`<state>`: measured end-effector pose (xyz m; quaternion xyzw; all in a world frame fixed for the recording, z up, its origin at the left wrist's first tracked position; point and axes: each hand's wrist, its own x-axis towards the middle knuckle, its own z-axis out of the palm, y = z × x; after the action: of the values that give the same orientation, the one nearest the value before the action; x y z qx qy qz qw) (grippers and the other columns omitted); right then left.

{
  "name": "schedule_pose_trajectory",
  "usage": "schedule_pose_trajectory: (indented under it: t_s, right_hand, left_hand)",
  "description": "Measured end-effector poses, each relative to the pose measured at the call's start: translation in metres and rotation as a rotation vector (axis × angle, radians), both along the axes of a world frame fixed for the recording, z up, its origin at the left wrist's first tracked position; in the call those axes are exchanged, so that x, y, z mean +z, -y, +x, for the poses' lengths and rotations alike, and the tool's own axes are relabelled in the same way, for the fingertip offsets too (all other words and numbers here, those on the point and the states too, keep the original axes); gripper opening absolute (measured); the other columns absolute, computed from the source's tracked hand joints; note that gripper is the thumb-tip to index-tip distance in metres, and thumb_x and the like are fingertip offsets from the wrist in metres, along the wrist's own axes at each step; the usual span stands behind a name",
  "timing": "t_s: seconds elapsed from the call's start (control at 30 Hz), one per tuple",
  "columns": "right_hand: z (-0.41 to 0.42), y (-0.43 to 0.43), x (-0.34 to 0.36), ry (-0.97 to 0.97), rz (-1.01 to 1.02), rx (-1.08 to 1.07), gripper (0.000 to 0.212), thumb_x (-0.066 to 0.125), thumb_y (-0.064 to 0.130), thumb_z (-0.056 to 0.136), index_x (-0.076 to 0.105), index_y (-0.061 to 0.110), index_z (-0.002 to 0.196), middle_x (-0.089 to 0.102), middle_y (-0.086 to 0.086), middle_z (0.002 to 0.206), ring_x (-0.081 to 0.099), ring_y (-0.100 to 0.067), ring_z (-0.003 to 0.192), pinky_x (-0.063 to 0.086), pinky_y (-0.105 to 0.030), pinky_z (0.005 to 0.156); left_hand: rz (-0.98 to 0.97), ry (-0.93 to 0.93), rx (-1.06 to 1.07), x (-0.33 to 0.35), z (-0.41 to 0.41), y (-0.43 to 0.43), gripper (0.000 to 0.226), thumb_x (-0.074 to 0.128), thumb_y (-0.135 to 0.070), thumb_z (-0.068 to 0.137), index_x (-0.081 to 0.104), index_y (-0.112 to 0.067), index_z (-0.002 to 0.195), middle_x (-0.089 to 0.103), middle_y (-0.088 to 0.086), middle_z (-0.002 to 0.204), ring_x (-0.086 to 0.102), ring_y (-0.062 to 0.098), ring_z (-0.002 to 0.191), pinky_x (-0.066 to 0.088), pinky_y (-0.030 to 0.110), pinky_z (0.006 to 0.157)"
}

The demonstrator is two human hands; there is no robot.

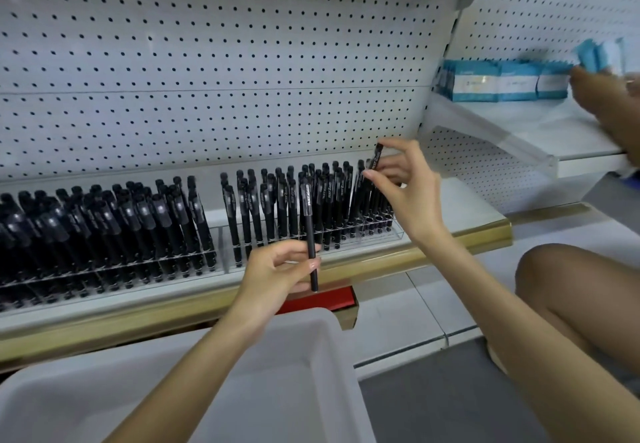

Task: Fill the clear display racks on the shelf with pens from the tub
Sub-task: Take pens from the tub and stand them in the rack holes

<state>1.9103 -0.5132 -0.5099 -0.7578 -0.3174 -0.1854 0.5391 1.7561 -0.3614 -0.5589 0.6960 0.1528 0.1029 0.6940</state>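
Two clear display racks stand on the shelf, the left rack (114,271) packed with black pens, the right rack (398,233) holding many black pens with open slots at its right end. My left hand (277,278) pinches one black pen (309,231) upright in front of the right rack. My right hand (405,183) pinches another black pen (376,155) by its top above the rack's right end. The white tub (311,345) lies below my arms; what shows of its inside holds no pens.
A white pegboard wall (221,61) backs the shelf, which has a gold front edge (104,318). A red box (322,299) sits under the shelf. Blue and white boxes (502,84) stand on the right shelf, where another person's hand (602,96) reaches. My bare knee (571,286) is at right.
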Motion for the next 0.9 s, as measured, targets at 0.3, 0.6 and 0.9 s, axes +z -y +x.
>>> schedule_pose_trajectory:
  t_s: [0.3,0.6,0.9]
  right_hand:
    - [0.008,-0.002,-0.029,-0.009,-0.267,0.073,0.048,0.074,0.021,0.08,0.053,0.019,0.123,0.063,0.009,0.087,0.064,-0.001,0.081,0.054,-0.02,0.082]
    - [0.009,-0.007,-0.039,0.152,-0.323,0.043,0.047,0.074,0.023,0.081,0.054,0.019,0.124,0.062,0.007,0.09,0.064,-0.011,0.079,0.058,-0.037,0.076]
    - [0.005,-0.003,-0.029,0.03,-0.204,0.046,0.048,0.074,0.028,0.081,0.048,0.034,0.121,0.058,0.007,0.092,0.058,-0.009,0.075,0.052,-0.029,0.069]
  left_hand:
    - [-0.064,-0.021,-0.002,-0.001,0.002,0.003,0.014,0.068,-0.008,0.085,0.072,-0.02,0.092,0.073,-0.001,0.088,0.071,0.013,0.087,0.058,0.026,0.07]
    - [-0.076,-0.019,-0.001,0.0,0.0,-0.003,0.014,0.068,-0.008,0.085,0.072,-0.019,0.092,0.074,0.002,0.087,0.07,0.014,0.09,0.058,0.027,0.07]
    - [-0.069,-0.021,-0.019,0.002,0.004,-0.004,0.014,0.067,-0.008,0.086,0.072,-0.019,0.094,0.073,0.004,0.093,0.071,0.013,0.088,0.059,0.028,0.071]
